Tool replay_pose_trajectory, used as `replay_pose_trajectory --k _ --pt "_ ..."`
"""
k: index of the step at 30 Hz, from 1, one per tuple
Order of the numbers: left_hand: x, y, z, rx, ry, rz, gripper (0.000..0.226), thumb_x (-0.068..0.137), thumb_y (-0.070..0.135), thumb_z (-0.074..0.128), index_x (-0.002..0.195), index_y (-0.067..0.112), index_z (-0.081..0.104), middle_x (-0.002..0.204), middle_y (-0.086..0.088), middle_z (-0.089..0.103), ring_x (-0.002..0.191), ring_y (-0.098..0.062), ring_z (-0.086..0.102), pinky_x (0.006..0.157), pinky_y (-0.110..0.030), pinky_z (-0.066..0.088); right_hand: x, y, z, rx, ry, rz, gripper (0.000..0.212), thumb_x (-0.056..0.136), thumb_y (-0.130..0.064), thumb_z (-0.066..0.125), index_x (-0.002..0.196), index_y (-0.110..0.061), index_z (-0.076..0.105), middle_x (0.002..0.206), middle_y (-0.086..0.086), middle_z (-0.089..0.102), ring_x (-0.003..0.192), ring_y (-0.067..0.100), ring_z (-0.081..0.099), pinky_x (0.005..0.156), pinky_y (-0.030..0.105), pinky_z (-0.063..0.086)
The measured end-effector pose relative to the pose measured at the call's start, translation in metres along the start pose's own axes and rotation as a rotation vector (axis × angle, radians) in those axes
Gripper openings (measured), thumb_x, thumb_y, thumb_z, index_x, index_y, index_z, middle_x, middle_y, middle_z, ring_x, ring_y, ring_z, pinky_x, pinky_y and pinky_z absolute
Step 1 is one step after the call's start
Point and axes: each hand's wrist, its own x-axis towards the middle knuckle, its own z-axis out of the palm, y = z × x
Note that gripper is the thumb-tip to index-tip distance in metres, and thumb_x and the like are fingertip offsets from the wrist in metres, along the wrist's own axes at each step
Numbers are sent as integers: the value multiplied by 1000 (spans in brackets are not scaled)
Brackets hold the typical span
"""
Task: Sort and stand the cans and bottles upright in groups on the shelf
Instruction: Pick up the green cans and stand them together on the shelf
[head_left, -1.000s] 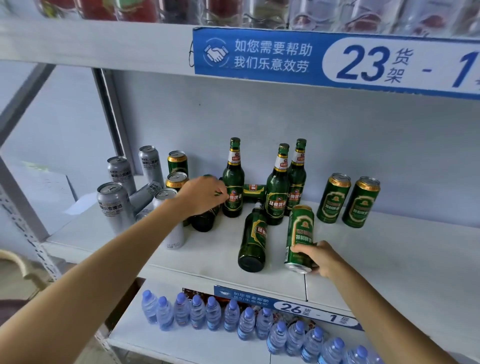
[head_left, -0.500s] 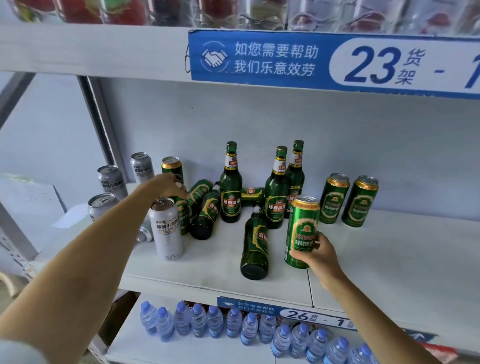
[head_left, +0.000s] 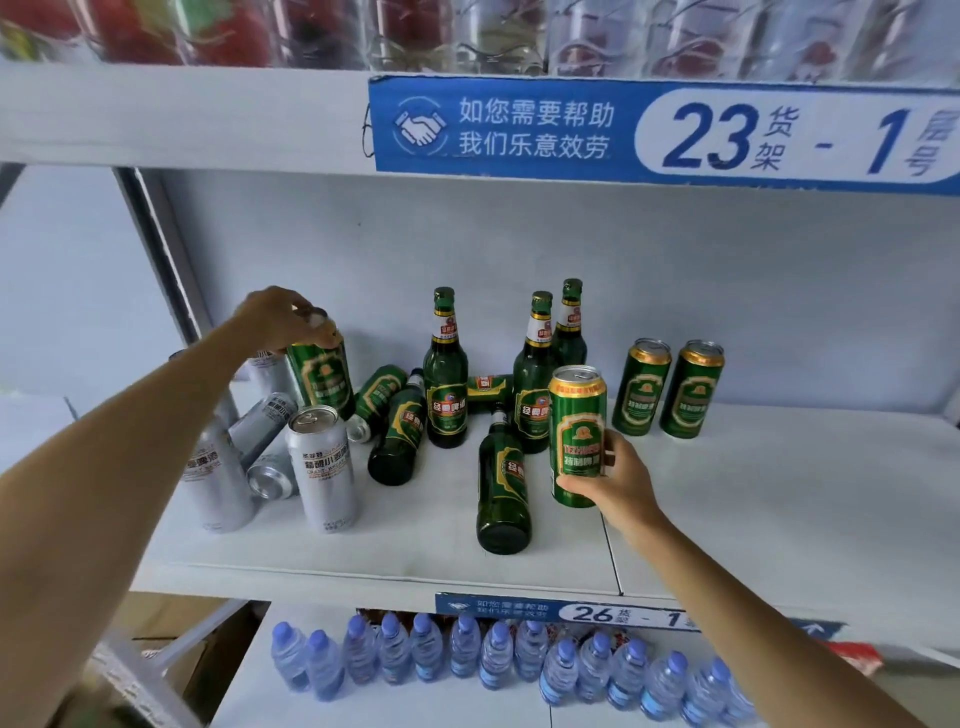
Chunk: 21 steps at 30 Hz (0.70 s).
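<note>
Fingers of left hand (head_left: 275, 318) curled over top of tilted green can (head_left: 321, 378); right hand (head_left: 615, 480) wrapped round upright green can (head_left: 576, 434), beside fallen bottle (head_left: 503, 483).

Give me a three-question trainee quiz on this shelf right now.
1. True or false: the right hand holds a green can upright.
2. How many green bottles stand upright on the shelf?
3. The left hand grips a green can by its: A) base B) top C) middle.

Key: 1 true; 2 three; 3 B.
</note>
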Motion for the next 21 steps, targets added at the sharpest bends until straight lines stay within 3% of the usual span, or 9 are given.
replay_pose_trajectory --k 5,8,10,14,16,21 --pt "-27 39 -34 25 104 110 83 42 64 68 112 20 66 106 -7 68 94 -27 62 87 -33 51 -1 -10 -9 77 13 35 72 62 -8 86 126 -13 52 113 4 65 102 20 61 83 30 46" --pt "-39 62 -38 39 61 198 87 40 70 68 113 23 66 108 -6 67 96 -30 64 88 -40 54 -2 -10 -18 124 56 56 72 61 -5 86 124 -13 53 111 5 66 101 19 62 83 30 46" --pt "-47 80 -33 31 35 250 75 51 62 77 113 22 66 107 -6 67 89 -26 63 83 -36 55 -4 -10 -26 137 86 56 73 59 -6 87 124 -13 53 111 4 66 101 18 62 85 32 47" --pt "-62 116 -11 -35 -75 355 72 50 56 79 111 21 67 101 -4 67 82 -20 63 74 -32 56 -4 -2 -47 128 134 60 72 59 -7 88 122 -11 55 111 4 67 100 19 63 82 27 48" --pt "-67 137 6 -82 -126 380 57 64 40 84 114 18 66 104 -5 67 84 -19 63 68 -27 55 -4 3 -61 107 145 62 69 60 -8 87 121 -10 56 110 4 67 98 18 63 79 24 47" --pt "-77 193 61 -104 -183 439 53 68 36 83 115 19 66 106 -4 69 92 -21 65 81 -36 57 10 22 -108 47 172 54 63 62 -7 86 118 -9 57 103 1 64 93 16 60 67 13 43"
